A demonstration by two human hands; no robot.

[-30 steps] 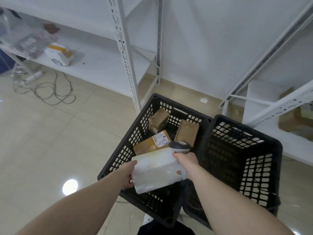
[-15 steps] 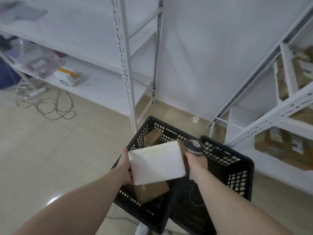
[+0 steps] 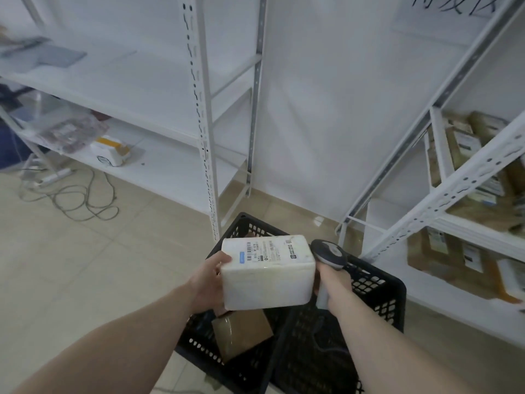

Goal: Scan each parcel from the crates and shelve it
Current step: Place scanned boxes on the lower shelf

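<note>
Two hands were busy: left hand (image 3: 208,280) gripped the white parcel (image 3: 267,273) by its left end, label up, above the left crate (image 3: 227,362), fingers curled round it. Right hand (image 3: 331,280) was wrapped round the scanner (image 3: 329,255), just beside the parcel.

My single wide-angle head camera looks forward and steeply down from above the arms, close on both hands over the black perforated plastic crates (image 3: 377,291), with white slotted metal shelving (image 3: 204,132) flanking left and right and the beige tiled floor (image 3: 85,265) below.
</note>
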